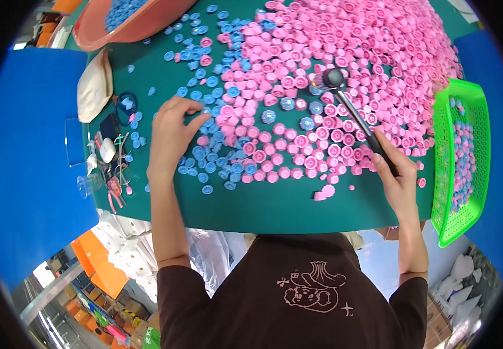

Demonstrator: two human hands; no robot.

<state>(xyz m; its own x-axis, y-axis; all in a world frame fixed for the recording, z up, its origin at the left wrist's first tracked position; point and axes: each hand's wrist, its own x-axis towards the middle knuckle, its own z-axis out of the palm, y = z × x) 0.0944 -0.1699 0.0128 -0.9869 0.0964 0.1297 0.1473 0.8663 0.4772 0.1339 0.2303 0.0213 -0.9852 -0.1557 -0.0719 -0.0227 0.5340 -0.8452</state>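
Note:
My right hand [398,177] is wrapped round the dark grip of a small mallet [353,109]. Its round black head [333,78] is over the pink pieces right of centre. At the left edge of the heap, my left hand [173,131] has thumb and forefinger closing on a small blue cap [206,110]; the other fingers are curled. Loose blue caps [205,156] lie beside and below that hand. Many small pink cup-shaped pieces [280,131] cover the middle. Between my hands, several pieces with blue tops, one of them a blue-topped piece [269,116], stand among the pink ones.
A large pink heap [367,35] fills the back right of the green table [251,209]. At the right edge is a green basket [442,174] of pink-and-blue pieces. An orange-pink basin [164,20] holds blue caps. Red-handled pliers [115,192] and a clear cup [87,185] are at left.

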